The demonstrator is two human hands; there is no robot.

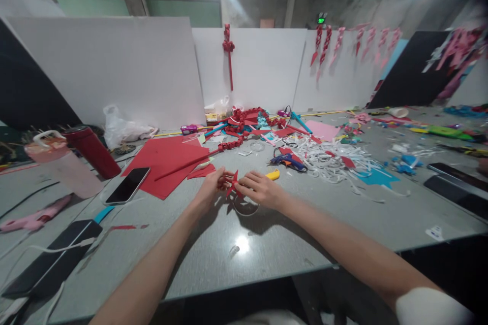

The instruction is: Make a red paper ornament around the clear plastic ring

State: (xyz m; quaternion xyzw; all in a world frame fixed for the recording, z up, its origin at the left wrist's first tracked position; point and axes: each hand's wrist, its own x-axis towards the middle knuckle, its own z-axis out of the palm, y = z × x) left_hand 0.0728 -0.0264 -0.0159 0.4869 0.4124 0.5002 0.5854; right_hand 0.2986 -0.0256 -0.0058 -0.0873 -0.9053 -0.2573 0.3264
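Desk (213, 269): grey, cluttered toward its far edge, where white panels (251, 68) stand upright; a lamp's reflection shines close to the near edge.
Red star-shaped piece (235, 184): small and pointed, held between both hands just above the desk, back from the middle of the near edge; I see some points, while fingers hide the rest.
Left hand (214, 183): fingers grasping the left side of the piece.
Right hand (262, 189): fingers grasping the right side; I cannot make out each fingertip's contact.
Grip: I judge a light pinch near the centre best, since the points look thin and could crease.
Turning: I would steady with one hand and shift the other, so the piece does not twist between them.
Ring-shaped item (246, 212): on the desk below the hands; I would keep both wrists high enough not to drag it.
Yellow item (273, 175): just beyond the right hand, partly covered, so I would give those knuckles room.
Blue glue gun (288, 161): farther toward the far edge, beside white strips (330, 157); I cannot tell whether it is hot, so I would stay short of it.
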